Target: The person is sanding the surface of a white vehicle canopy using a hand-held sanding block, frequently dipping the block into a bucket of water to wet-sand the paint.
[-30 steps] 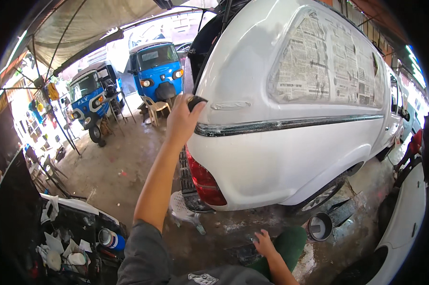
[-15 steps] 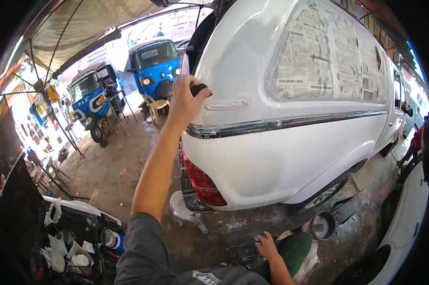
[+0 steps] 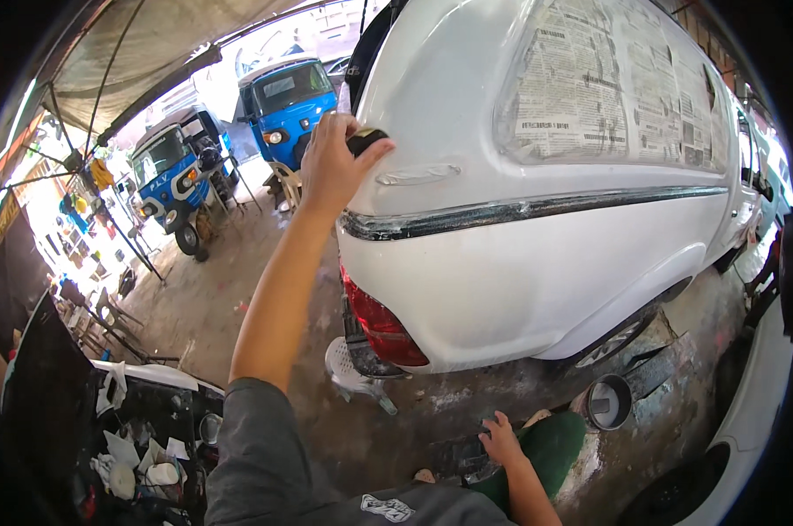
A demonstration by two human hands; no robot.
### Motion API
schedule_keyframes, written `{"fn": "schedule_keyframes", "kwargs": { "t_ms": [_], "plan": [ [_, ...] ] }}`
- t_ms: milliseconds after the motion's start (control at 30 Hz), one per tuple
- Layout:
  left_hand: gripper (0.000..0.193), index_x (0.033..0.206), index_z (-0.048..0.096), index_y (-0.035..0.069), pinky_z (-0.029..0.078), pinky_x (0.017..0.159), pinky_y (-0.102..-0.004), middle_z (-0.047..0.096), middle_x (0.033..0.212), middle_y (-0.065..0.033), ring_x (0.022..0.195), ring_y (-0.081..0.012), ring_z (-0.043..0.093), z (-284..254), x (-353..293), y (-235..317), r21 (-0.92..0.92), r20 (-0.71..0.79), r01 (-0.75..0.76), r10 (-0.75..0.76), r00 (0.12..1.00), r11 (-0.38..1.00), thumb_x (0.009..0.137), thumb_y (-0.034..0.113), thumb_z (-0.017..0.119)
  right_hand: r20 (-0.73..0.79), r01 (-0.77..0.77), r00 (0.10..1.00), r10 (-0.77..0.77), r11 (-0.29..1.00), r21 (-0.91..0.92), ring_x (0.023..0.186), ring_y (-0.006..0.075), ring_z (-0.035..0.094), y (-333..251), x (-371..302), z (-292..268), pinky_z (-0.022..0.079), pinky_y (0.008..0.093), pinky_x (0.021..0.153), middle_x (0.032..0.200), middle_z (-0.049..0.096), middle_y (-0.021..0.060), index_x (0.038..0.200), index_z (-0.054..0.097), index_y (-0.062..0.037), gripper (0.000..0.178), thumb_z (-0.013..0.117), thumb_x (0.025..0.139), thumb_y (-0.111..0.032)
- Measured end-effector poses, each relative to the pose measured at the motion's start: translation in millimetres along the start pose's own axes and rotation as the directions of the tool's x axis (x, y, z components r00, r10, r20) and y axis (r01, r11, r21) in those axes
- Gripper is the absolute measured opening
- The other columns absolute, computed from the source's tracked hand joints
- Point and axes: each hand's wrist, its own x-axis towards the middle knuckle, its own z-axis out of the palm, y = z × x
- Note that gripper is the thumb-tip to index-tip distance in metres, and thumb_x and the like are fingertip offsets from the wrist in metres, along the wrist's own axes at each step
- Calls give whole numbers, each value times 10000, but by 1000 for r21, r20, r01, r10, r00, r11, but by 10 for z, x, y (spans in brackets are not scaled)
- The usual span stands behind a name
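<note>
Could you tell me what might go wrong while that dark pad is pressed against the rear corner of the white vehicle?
The left hand presses a small dark sanding pad just above the dark trim strip, so a slip could scuff it. Strokes toward the newspaper masking might tear it. The right hand rests low on wet ground, so footing may be poor.

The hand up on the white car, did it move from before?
Yes. The left hand with its small black block has slid upward on the white car, farther above the dark trim strip, nearer the raised handle-like moulding.
</note>
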Motion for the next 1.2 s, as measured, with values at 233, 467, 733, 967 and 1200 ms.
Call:
{"fn": "schedule_keyframes", "kwargs": {
  "t_ms": [233,467,733,967,1200],
  "plan": [
    [534,969,565,80,492,798,-431,573,929,-95,910,-311,594,-32,-66,10,55,-9,-144,145,989,988,757,464,869,7,22,1000,-22,1000,18,1408,477,421,18,6,40,410,517,1134,1557,389,288,1372,615,-37,497,703,926,-239],
    [497,966,567,69,484,819,-430,580,970,-99,925,-324,579,-65,-141,-75,73,34,-153,151,988,986,768,404,876,-55,-5,998,5,1000,7,1362,469,472,3,44,32,450,475,1102,1539,401,284,1328,637,-7,483,736,909,-225],
    [492,965,581,78,480,815,-431,581,963,-78,956,-302,583,-65,-76,-34,122,38,-336,334,942,934,785,455,842,7,-21,1000,21,1000,-19,1358,461,478,29,2,-8,454,472,1098,1541,398,284,1340,639,-19,495,734,907,-239],
    [513,974,604,67,464,857,-433,581,981,-77,997,-297,576,-118,121,112,202,158,-434,408,899,878,793,495,820,125,7,992,-4,1000,-28,1360,464,476,-39,-25,45,435,481,1117,1533,406,290,1330,642,-9,502,738,902,-253],
    [501,963,613,73,462,855,-433,579,1016,-76,986,-306,575,-2,45,202,192,135,-294,272,953,936,804,509,804,71,43,997,-42,999,-23,1400,467,432,50,-16,117,416,497,1136,1539,400,293,1336,631,-4,505,729,914,-265]
  ]
}}
